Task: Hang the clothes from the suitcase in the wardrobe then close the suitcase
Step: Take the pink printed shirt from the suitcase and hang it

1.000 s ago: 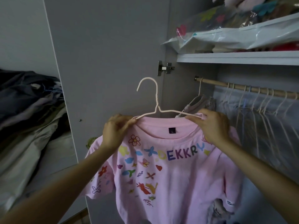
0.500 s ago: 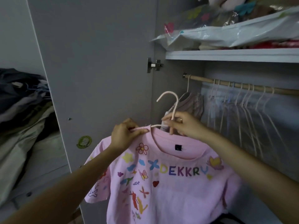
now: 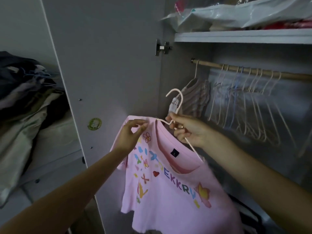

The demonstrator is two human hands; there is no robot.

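Head view: right hand (image 3: 189,130) grips white hanger (image 3: 179,105) neck; left hand (image 3: 133,132) pinches pink t-shirt (image 3: 170,188) shoulder. Shirt on hanger, tilted, below wardrobe rod (image 3: 249,71), beside open door (image 3: 104,65).

Wardrobe shelf (image 3: 243,36): plastic-wrapped bundles (image 3: 236,12). Wooden rail (image 3: 253,72): empty wire hangers (image 3: 249,102), one striped garment (image 3: 194,100).

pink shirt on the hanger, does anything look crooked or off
Yes. The pink shirt sits askew: the hanger is tilted, its right arm bare above the collar where the right hand grips it. The left hand pinches the shirt's left shoulder. It is not yet on the rail.
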